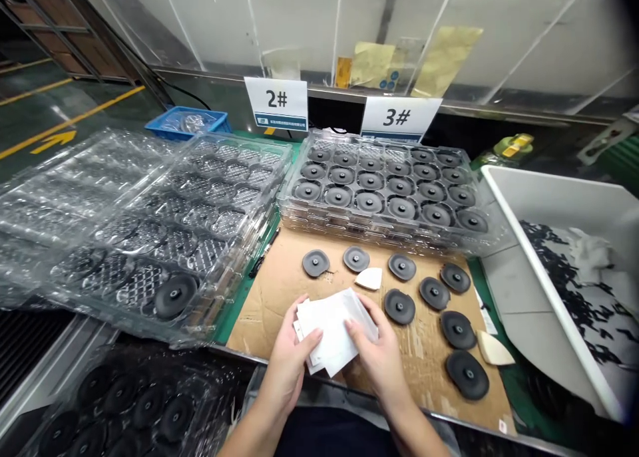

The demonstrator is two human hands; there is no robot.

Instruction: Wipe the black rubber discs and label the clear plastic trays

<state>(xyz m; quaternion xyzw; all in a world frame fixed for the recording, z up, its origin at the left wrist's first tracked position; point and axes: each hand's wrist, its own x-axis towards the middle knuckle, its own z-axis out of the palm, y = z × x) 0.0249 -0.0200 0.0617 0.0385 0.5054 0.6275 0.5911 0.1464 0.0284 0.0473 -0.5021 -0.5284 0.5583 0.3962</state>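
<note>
Between my two hands is a small stack of white paper sheets [329, 327], fanned unevenly at the edges. My left hand [289, 350] grips the stack's left side, thumb on top. On the right side, my right hand [377, 344] pinches the sheets with its thumb pressed on them. Beyond the paper, a folded white pad [369, 279] lies on the cardboard sheet [279, 284]. Several black round parts with a small centre hub, such as this black disc [399, 306], lie loose on the cardboard. A second cream pad [494, 348] rests at the right.
A stacked clear tray [369, 224] full of black discs stands at the back. Another clear tray [200, 197] is at left, with one disc [176, 296] at its near corner. A white bin [549, 291] of small black pieces stands right; a blue basket [219, 123] sits behind.
</note>
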